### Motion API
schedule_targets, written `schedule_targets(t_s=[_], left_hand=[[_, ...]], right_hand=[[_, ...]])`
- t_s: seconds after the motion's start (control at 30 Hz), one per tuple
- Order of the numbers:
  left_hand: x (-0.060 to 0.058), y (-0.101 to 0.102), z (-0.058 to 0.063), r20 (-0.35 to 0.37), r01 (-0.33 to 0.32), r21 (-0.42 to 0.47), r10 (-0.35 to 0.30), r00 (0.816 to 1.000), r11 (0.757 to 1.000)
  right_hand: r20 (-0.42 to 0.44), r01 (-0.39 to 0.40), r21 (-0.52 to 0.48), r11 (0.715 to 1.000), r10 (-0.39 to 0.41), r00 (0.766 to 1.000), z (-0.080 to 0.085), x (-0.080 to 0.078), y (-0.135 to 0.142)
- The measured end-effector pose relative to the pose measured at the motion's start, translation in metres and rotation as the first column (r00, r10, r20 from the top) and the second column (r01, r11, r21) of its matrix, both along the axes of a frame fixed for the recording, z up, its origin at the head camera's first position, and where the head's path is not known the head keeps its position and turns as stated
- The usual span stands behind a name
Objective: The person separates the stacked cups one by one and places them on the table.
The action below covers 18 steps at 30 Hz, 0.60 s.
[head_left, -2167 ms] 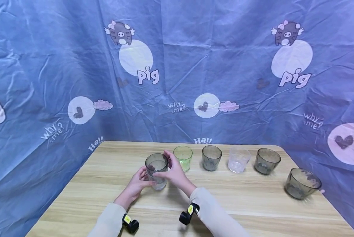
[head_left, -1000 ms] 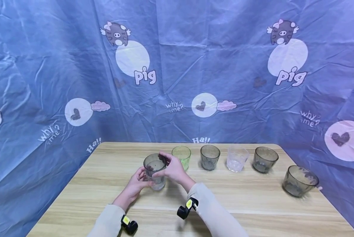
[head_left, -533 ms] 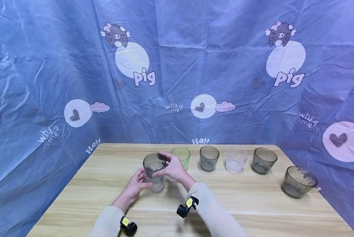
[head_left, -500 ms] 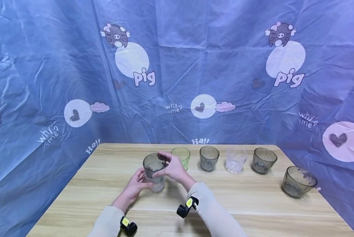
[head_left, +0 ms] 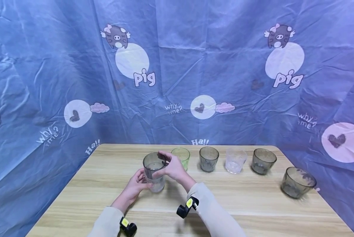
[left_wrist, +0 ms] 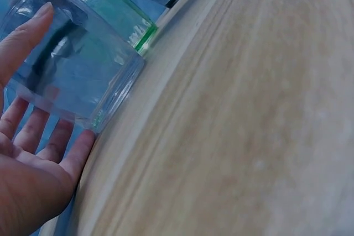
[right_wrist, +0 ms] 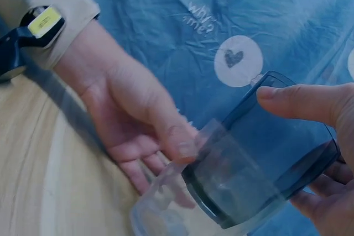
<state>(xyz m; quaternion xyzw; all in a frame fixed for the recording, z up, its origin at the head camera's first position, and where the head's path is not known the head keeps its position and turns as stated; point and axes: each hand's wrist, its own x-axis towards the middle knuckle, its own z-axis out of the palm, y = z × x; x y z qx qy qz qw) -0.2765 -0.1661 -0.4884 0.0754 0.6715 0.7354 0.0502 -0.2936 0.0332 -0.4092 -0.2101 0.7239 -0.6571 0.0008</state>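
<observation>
My left hand [head_left: 135, 185] holds a clear glass [head_left: 158, 187] low on its side, with the thumb in front and the fingers behind. A smoky grey glass [right_wrist: 271, 136] sits partly down inside the clear one, its upper part standing above the clear rim. The thumb and fingers of my right hand [head_left: 174, 169] grip this grey glass from the right, near its top. In the left wrist view the clear glass [left_wrist: 83, 64] stands close over the wooden table [left_wrist: 232, 125]. A green glass [head_left: 181, 156] is just behind my right hand, which partly hides it.
To the right of the green glass stand a grey glass [head_left: 208, 161], a clear glass [head_left: 235, 161], another grey glass [head_left: 263, 162] and a wider grey bowl-like glass [head_left: 296, 184] near the table's right edge. A blue printed curtain [head_left: 177, 65] hangs along the back and sides.
The head view has shifted slightly. Both hands keep the same hold, and the grey glass stays nested in the clear one; the other glasses have not moved on the table.
</observation>
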Motion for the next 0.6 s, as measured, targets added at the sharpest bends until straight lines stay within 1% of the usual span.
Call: schedule_targets(t_s=[0.1,0.3,0.47,0.6], left_hand=[[0.001,0.0,0.001,0.003,0.001,0.008,-0.001,1.0,1.0],[0.001,0.001,0.001,0.013,-0.01,0.007,0.01,1.0,1.0],[-0.001,0.001,0.001,0.015,-0.011,-0.003,0.011,1.0,1.0],[-0.001,0.001,-0.001,0.018,-0.012,0.005,0.012,1.0,1.0]], right_hand=[[0.001,-0.014,-0.038,0.999,0.014,1.0,0.003,-0.001,0.001],[0.005,-0.025,-0.054,0.998,0.025,1.0,0.008,-0.002,0.003],[-0.015,-0.014,-0.069,0.997,0.013,1.0,0.016,0.002,0.005],[-0.008,-0.004,-0.09,0.996,0.003,1.0,0.024,0.006,0.008]])
